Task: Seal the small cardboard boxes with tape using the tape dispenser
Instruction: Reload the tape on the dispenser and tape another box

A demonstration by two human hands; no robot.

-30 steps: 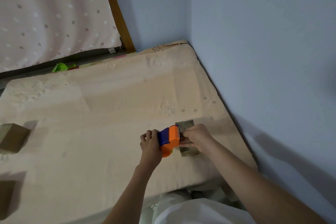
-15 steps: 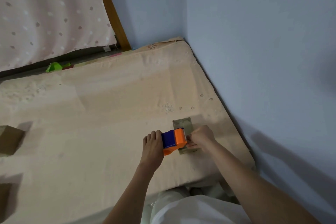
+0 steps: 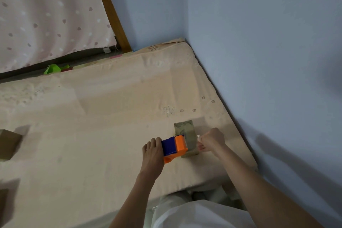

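Note:
A small cardboard box point(image 3: 185, 131) lies on the beige mattress point(image 3: 111, 116) near its right edge. My left hand point(image 3: 153, 152) grips the orange and blue tape dispenser point(image 3: 174, 147), which sits against the box's left side. Just right of the box, my right hand point(image 3: 211, 140) pinches the clear end of the tape point(image 3: 198, 136) with curled fingers, so a strip lies over the box top. The near part of the box is hidden behind the dispenser and my right hand.
Two more cardboard boxes sit at the left edge: one point(image 3: 8, 144) higher up, one point(image 3: 3, 201) lower, in shadow. A blue wall point(image 3: 259, 61) runs along the mattress's right side. A dotted curtain point(image 3: 46, 15) and a green scrap point(image 3: 53, 68) lie beyond the far edge.
My right hand has drawn away from the dispenser to the right, off the box top, pulling the tape end across it. My left hand and the dispenser have stayed at the box's left side.

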